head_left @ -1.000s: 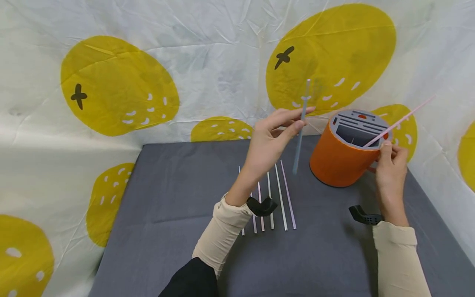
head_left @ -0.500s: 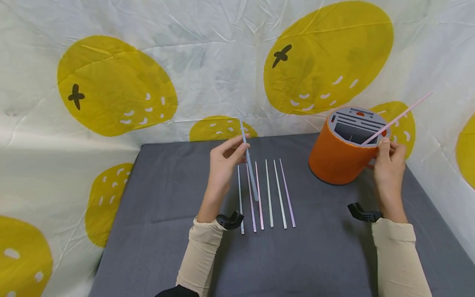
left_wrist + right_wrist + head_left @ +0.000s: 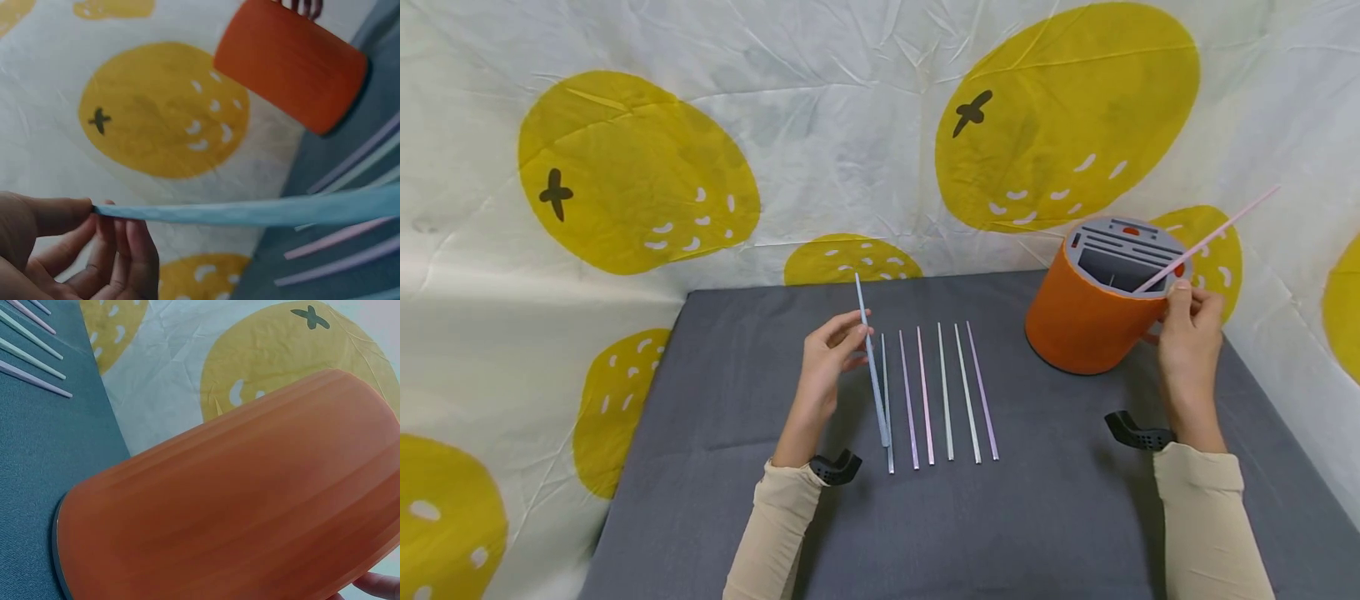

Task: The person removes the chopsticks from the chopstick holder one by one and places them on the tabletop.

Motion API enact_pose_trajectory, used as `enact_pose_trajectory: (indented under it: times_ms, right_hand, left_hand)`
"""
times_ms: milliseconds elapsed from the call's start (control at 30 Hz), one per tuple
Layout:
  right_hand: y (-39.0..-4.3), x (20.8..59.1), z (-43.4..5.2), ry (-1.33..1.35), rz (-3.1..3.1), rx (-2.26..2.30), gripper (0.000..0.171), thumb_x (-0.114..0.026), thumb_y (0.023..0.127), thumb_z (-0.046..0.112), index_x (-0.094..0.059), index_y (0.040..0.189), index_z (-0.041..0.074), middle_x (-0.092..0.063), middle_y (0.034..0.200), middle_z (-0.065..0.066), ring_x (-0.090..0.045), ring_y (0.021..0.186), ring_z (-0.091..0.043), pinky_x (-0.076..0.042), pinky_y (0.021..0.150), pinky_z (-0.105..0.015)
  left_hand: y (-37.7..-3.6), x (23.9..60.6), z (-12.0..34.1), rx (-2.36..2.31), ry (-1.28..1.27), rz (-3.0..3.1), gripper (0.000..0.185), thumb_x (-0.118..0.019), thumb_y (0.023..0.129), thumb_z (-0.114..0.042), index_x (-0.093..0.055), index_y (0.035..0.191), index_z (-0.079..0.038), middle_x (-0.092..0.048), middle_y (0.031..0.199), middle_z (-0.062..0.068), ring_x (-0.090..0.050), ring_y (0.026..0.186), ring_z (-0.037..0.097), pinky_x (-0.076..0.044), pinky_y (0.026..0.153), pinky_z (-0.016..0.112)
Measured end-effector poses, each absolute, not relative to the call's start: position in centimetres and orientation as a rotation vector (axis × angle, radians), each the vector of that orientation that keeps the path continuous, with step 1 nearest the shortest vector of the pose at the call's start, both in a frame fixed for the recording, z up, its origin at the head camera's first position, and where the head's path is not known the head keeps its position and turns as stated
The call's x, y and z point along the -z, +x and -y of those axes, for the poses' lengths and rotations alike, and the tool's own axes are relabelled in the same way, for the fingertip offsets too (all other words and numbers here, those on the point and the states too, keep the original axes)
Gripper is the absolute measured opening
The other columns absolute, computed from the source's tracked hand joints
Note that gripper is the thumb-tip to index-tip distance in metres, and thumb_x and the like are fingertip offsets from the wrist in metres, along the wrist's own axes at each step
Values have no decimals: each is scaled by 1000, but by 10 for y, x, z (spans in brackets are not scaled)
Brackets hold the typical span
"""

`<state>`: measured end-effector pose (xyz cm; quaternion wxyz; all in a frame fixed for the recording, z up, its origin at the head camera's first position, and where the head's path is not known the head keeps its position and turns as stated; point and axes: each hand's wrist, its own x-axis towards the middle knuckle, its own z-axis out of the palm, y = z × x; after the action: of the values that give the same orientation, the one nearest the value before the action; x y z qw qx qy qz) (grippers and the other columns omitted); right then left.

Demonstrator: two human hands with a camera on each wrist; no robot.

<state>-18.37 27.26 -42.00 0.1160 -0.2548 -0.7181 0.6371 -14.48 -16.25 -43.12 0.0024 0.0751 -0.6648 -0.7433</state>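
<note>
Head view: we see both hands over a dark grey counter [image 3: 715, 467], with a white cloth [image 3: 820, 125] printed with yellow fruit hung behind it.
Left hand [image 3: 826, 358]: its grip is closed in a pinch on a blue straw [image 3: 872, 367], thumb and fingertips near the upper end.
Blue straw: we see it tilted, lower tip down by the leftmost of the laid straws; whether it touches the counter we cannot tell.
Row of straws [image 3: 936, 392]: six thin pastel straws lie side by side on the counter, just right of the left hand.
Right hand [image 3: 1187, 333]: its grip pinches a pink straw [image 3: 1206, 242] at the holder's rim.
Pink straw: it slants up and to the right out of the orange holder [image 3: 1086, 325].
Orange holder: tipped toward us, its grey slotted top [image 3: 1123, 250] showing, well right of the row.
Left wrist view: we see the fingers [image 3: 134, 250] nipping the blue straw's end.
</note>
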Motion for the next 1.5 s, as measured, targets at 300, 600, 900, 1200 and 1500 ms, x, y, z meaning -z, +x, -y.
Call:
enact_pose_trajectory:
  times_ms: [300, 600, 900, 1200, 1500]
  right_hand:
    - [-182, 420, -272, -729, 2103, -1854, 19, -47, 109, 49, -47, 120, 33, -49, 109, 15, -47, 100, -4, -49, 65, -12]
    - [-183, 419, -270, -723, 2101, -1860, 19, -46, 109, 48, -46, 120, 33, -48, 109, 14, -46, 99, -4, -49, 65, -12]
    - [-183, 419, -271, -737, 2147, -1808, 21, -43, 109, 50, -46, 121, 34, -47, 109, 15, -45, 100, -4, -49, 68, -11]
    - [-185, 420, -271, -751, 2124, -1814, 21, -44, 109, 49, -46, 123, 33, -48, 109, 15, -46, 99, -3, -50, 66, -11]
    - [-186, 420, -271, -754, 2153, -1785, 23, -43, 109, 50, -46, 124, 33, -48, 108, 16, -48, 100, -3, -50, 69, -11]
  left_hand:
    - [-147, 470, 180, 2232, 470, 2283, 28, -69, 101, -10, -69, 127, 1, -76, 114, 23, -63, 77, 15, -59, 70, 30]
    - [-155, 507, 187, 2268, 560, 2316, 31, -69, 99, -7, -66, 127, 7, -71, 94, 7, -61, 69, 11, -59, 62, 25]
    - [-155, 526, 182, 2059, 501, 2440, 19, -69, 96, 0, -69, 113, 8, -67, 81, 3, -60, 59, 9, -58, 54, 23]
    - [-155, 523, 172, 1546, 383, 2688, 13, -75, 93, -5, -73, 103, 3, -76, 82, 14, -66, 50, 9, -59, 50, 26]
    - [-156, 525, 163, 1213, 350, 2797, 15, -78, 92, -9, -74, 105, -3, -76, 80, 8, -63, 48, 7, -54, 49, 23]
